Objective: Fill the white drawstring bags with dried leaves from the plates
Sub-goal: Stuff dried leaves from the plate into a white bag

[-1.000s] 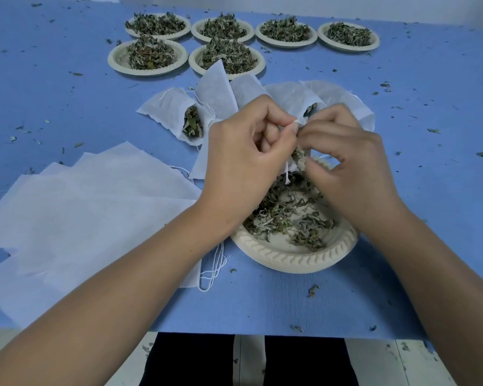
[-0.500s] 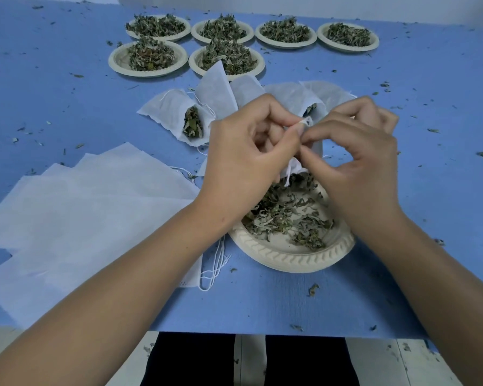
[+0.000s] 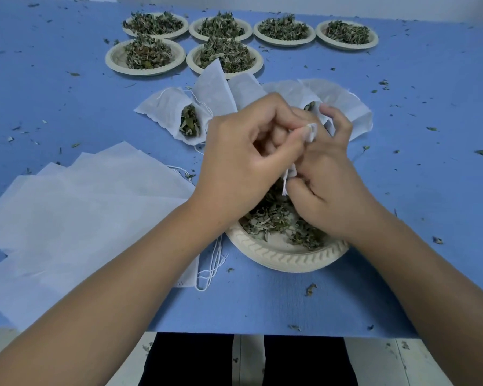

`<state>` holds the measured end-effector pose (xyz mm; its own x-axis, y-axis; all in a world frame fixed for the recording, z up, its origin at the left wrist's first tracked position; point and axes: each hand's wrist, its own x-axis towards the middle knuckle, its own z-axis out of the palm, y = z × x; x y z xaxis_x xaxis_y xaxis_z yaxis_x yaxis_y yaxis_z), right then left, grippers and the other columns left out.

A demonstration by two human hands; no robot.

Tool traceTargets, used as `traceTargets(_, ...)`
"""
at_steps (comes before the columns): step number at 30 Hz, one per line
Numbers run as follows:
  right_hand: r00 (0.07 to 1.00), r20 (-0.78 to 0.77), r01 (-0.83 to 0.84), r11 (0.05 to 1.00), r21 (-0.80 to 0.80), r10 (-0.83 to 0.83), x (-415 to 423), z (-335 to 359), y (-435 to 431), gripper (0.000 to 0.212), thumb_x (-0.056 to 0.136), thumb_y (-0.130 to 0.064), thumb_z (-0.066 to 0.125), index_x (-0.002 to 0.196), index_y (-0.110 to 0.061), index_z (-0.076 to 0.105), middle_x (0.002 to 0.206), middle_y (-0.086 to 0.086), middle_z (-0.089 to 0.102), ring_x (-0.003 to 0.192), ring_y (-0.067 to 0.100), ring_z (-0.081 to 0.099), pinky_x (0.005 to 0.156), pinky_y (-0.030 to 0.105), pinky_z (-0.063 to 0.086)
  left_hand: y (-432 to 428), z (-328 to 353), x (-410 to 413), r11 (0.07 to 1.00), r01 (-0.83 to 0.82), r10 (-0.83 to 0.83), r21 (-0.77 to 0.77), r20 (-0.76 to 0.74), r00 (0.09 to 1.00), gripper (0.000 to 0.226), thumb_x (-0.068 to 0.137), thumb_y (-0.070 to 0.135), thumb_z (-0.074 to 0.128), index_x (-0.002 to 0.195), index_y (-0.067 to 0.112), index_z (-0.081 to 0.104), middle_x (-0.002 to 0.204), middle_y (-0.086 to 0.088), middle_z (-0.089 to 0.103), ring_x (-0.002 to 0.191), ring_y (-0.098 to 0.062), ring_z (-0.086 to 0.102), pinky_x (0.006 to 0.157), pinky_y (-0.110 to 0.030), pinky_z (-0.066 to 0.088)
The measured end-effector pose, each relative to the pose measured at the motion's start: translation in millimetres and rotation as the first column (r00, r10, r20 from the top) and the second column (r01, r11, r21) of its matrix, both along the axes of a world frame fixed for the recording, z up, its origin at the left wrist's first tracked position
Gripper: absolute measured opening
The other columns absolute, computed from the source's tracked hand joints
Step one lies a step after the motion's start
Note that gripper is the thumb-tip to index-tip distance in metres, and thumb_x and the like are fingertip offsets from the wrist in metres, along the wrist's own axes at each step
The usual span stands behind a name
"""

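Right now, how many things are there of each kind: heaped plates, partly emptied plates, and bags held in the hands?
Heaped plates: 6
Partly emptied plate: 1
Bag held between left hand and right hand: 1
Total: 8

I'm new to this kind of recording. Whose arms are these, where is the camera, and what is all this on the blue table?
There is no machine here. A person works bare-handed, and the single picture comes from a camera worn on their head, looking down. The left hand and right hand both pinch a small white drawstring bag above a cream paper plate of loose dried green leaves. On the blue table, a stack of flat empty white bags lies to the left. Filled white bags lie beyond the hands, and six heaped cream plates sit at the far edge.
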<state>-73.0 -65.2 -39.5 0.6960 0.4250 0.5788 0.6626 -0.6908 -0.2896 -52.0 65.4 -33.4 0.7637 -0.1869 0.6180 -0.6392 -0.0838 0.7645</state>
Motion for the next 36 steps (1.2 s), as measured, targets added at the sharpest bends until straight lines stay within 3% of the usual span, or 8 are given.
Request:
traceTargets(3, 0.994, -0.108, 0.033, 0.973, 0.227, -0.009, 0.9, 7.1, -13.7, 0.032, 0.068, 0.006, 0.042, 0.076, -0.017, 0.063, 0.096, -0.033, 0.055, 0.123, 0.015, 0.051, 0.112, 0.053, 0.022, 2.2, 3.1, 4.2, 0.994, -0.076, 0.071, -0.079, -0.070, 0.995, 0.018, 0.088, 0.005, 0.065, 0.078, 0.018, 0.059, 0.054, 0.006, 0.053, 0.047, -0.009, 0.047, 0.048, -0.020, 0.037)
traceTargets(6, 0.989, -0.145, 0.062, 0.901, 0.429, 0.001, 1.5, 20.0, -36.1, 0.048, 0.064, 0.016, 0.035, 0.085, -0.011, 0.069, 0.098, -0.002, 0.070, 0.104, 0.018, 0.063, 0.096, 0.044, 0.045, 6.8, 5.2, 9.0, 0.971, -0.182, 0.164, -0.154, -0.125, 0.979, 0.016, 0.091, 0.006, 0.064, 0.079, 0.016, 0.059, 0.055, -0.010, 0.054, 0.046, -0.015, 0.046, 0.047, -0.027, 0.038)
traceTargets(10, 0.941, -0.338, 0.065, 0.979, 0.194, 0.005, 5.9, 20.1, -50.7, 0.040, 0.074, 0.020, 0.041, 0.074, -0.008, 0.070, 0.089, -0.003, 0.067, 0.083, 0.011, 0.061, 0.077, 0.036, 0.047, 6.3, 5.0, 8.9, 0.963, -0.214, 0.188, -0.165, -0.161, 0.969, 0.014, 0.091, 0.005, 0.063, 0.080, 0.012, 0.059, 0.053, -0.008, 0.054, 0.046, -0.012, 0.047, 0.047, -0.027, 0.039)
traceTargets(16, 0.828, -0.561, -0.116, 0.978, -0.174, -0.001, 9.2, 11.6, -42.8, 0.042, 0.080, -0.006, 0.073, 0.117, -0.024, 0.066, 0.123, -0.003, 0.059, 0.118, 0.013, 0.047, 0.105, 0.027, 0.034, 6.5, 6.7, 8.2, 0.951, -0.223, 0.182, -0.212, -0.200, 0.963, 0.013, 0.092, 0.003, 0.062, 0.080, 0.008, 0.059, 0.051, -0.002, 0.053, 0.041, -0.004, 0.046, 0.044, -0.018, 0.039)
traceTargets(22, 0.809, -0.588, -0.070, 0.994, -0.081, 0.009, 9.1, 11.4, -39.9, 0.032, 0.077, -0.002, 0.076, 0.102, -0.022, 0.072, 0.110, 0.000, 0.064, 0.100, 0.022, 0.060, 0.091, 0.040, 0.046, 6.5, 7.8, 7.4, 0.958, -0.227, 0.193, -0.177, -0.187, 0.963, 0.016, 0.091, 0.007, 0.064, 0.078, 0.015, 0.061, 0.053, -0.003, 0.054, 0.045, -0.013, 0.046, 0.047, -0.028, 0.039)
traceTargets(29, 0.750, -0.662, -0.094, 0.989, -0.110, -0.002, 8.6, 14.8, -46.9, 0.042, 0.074, -0.017, 0.081, 0.112, -0.032, 0.068, 0.121, -0.009, 0.058, 0.118, 0.012, 0.050, 0.103, 0.036, 0.038, 7.7, 7.5, 7.5, 0.958, -0.223, 0.190, -0.178, -0.185, 0.964, 0.014, 0.092, 0.007, 0.064, 0.080, 0.013, 0.061, 0.052, 0.000, 0.054, 0.045, -0.010, 0.047, 0.047, -0.025, 0.040)
traceTargets(33, 0.757, -0.653, -0.047, 0.996, -0.072, -0.011, 9.5, 13.3, -46.1, 0.029, 0.075, -0.006, 0.079, 0.097, -0.024, 0.075, 0.103, -0.003, 0.066, 0.094, 0.021, 0.062, 0.086, 0.038, 0.047, 7.6, 7.2, 6.9, 0.962, -0.214, 0.183, -0.170, -0.181, 0.966, 0.015, 0.091, 0.006, 0.064, 0.079, 0.015, 0.060, 0.052, 0.003, 0.055, 0.044, -0.008, 0.048, 0.046, -0.023, 0.041)
traceTargets(36, 0.809, -0.588, -0.032, 0.996, -0.079, -0.021, 10.7, 12.5, -44.5, 0.019, 0.075, -0.002, 0.079, 0.088, -0.017, 0.077, 0.092, 0.000, 0.069, 0.077, 0.017, 0.061, 0.073, 0.024, 0.047, 7.5, 7.2, 7.0, 0.962, -0.215, 0.185, -0.171, -0.178, 0.966, 0.015, 0.092, 0.006, 0.064, 0.079, 0.014, 0.060, 0.052, -0.003, 0.055, 0.044, -0.010, 0.047, 0.045, -0.026, 0.040)
